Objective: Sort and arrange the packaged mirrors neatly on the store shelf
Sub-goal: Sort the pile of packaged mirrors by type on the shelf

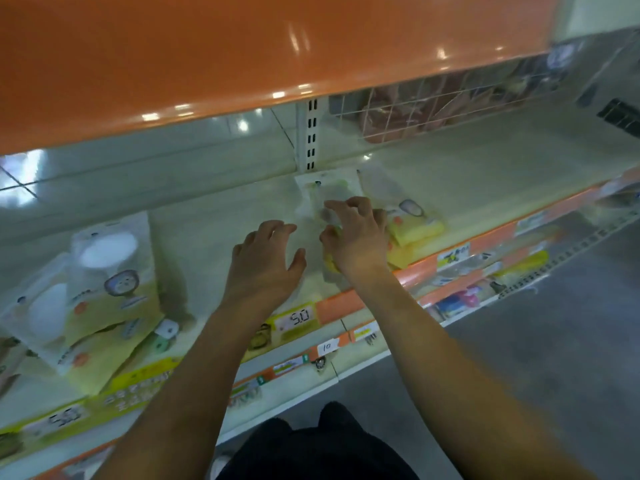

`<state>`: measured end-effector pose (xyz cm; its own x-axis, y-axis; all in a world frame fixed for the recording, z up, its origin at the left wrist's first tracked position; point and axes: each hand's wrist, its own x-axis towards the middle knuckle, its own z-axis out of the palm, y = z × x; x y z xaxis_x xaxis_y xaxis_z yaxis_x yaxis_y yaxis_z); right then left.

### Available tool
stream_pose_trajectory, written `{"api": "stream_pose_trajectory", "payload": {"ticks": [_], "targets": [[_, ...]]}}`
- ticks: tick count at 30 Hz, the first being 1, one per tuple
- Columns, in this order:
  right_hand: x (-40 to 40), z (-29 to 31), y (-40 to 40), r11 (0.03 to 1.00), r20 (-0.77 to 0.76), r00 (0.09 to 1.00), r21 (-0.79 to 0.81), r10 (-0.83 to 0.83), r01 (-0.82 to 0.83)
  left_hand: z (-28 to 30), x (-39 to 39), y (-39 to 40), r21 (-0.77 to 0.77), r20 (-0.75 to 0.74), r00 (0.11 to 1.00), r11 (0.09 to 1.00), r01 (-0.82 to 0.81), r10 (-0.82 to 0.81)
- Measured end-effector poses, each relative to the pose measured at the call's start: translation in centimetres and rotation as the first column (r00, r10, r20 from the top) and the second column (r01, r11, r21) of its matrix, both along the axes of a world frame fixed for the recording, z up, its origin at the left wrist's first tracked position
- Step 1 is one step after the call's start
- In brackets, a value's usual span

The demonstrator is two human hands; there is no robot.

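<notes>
A cream store shelf runs across the aisle under a glossy orange shelf that catches the ceiling lights. Along its front edge sits an orange price rail with a yellow tag reading 5.0; more tagged shelves step down below it toward a grey floor.

Near the middle of the shelf, by the slotted white upright, lies a clear-fronted packaged mirror. The person's right hand is on it, fingers curled over the wrapping; the blur makes it hard to be sure, but it looks like a pinch on the pack. The left hand hovers just beside it with fingers spread and loose, holding nothing.

Just to the right, touching the front edge, lie more yellow mirror packs. Toward the left end, a leaning stack of mirror packs stands tilted. At the back right, a wire basket holds brownish goods.
</notes>
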<state>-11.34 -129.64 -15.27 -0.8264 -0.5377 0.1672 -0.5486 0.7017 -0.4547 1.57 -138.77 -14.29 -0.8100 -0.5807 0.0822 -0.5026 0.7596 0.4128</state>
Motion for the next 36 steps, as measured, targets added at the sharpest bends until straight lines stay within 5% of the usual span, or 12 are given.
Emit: {"api": "stream_pose_trajectory", "payload": {"ticks": [20, 29, 36], "targets": [[-4.3, -2.6, 1.0, 0.973, -0.012, 0.994, 0.205, 0.113, -0.108, -0.1, -2.3, 2.6, -0.015, 0.048, 0.989, 0.990, -0.141, 0.142], [-1.7, -1.6, -0.1, 0.981, -0.018, 0.981, 0.035, 0.193, -0.192, -0.3, -0.6, 2.2, -0.050, 0.027, 0.977, 0.977, -0.210, 0.211], [2.4, -1.0, -3.8, 0.907, 0.089, 0.902, -0.062, 0.422, -0.418, -0.1, 4.4, 0.9, -0.107, -0.011, 0.929, 0.923, -0.369, 0.370]]}}
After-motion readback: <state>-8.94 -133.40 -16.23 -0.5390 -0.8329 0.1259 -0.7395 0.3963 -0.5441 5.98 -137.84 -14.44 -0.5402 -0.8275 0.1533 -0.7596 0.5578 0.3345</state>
